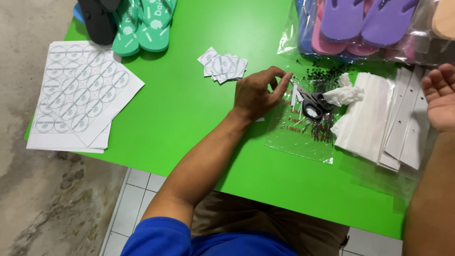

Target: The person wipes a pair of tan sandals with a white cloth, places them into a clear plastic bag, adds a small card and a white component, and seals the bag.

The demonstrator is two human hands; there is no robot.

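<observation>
Left hand (256,95): rests on the green table (189,118), just left of the scissors (310,103). Fingers curled, thumb and forefinger tips drawn together near the scissors' blades; whether they pinch anything cannot be told, since the knuckles hide the spot.

Scissors: black handles, lying on a clear bag (298,132) right of the left hand. Blades partly hidden behind the fingertips.

Clear bag: flat on the table under the scissors, red print on it, too small to make out. Small black bits (327,73) scattered just above the scissors; their kind is unclear.

Right hand (441,97): well right of the scissors, palm up, fingers loosely apart and empty, cut off by the frame edge.

White sheets (367,114): stacked just right of the scissors, a crumpled white piece (345,94) at their near corner. White strips (407,123) overlap them farther right.

Cut labels (222,65): small pile of squares with round prints, above and left of the scissors, apart from the left hand.

Label sheets (78,95): stack with rows of round stickers, far left of the scissors, overhanging the table edge.

Green sandals (142,23) and a black sandal (97,21): far upper left, cut off at the top.

Bagged sandals (360,23): purple, pink and blue, in clear plastic above the scissors, cut off at the top.
</observation>
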